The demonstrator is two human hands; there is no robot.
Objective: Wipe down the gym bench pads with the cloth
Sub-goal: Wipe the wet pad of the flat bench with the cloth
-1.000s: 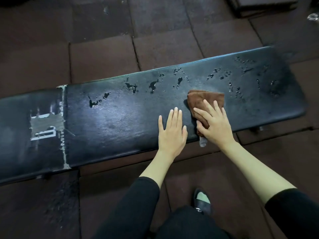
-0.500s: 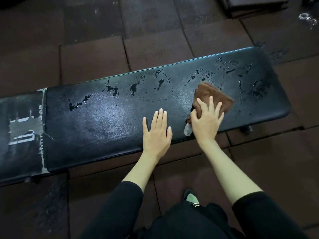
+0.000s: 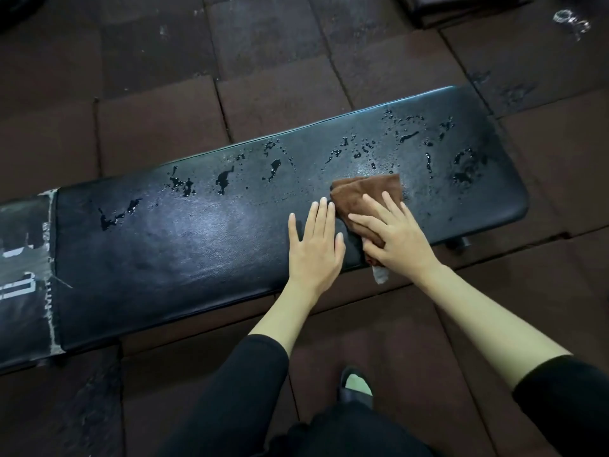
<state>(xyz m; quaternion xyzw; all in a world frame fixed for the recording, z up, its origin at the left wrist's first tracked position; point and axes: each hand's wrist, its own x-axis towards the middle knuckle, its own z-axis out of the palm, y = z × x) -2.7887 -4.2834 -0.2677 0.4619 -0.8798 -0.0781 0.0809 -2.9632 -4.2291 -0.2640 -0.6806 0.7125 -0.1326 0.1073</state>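
Floor [image 3: 280, 103]: dark reddish-brown rubber tiles, seams visible, pale scuffs and specks. Darker stained patch [image 3: 514, 90] on upper-right tile. Dark stacked slabs [image 3: 461, 8] at top edge. Small shiny object [image 3: 571, 23] near top-right corner. Light dim.

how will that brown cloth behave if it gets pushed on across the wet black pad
Probably floppy: the folded brown cloth creases under the flat right hand, so it may ruck up rather than slide whole. Likely glides easily, since the glossy black bench pad looks smooth and carries water droplets. It may get heavier soaking them up.
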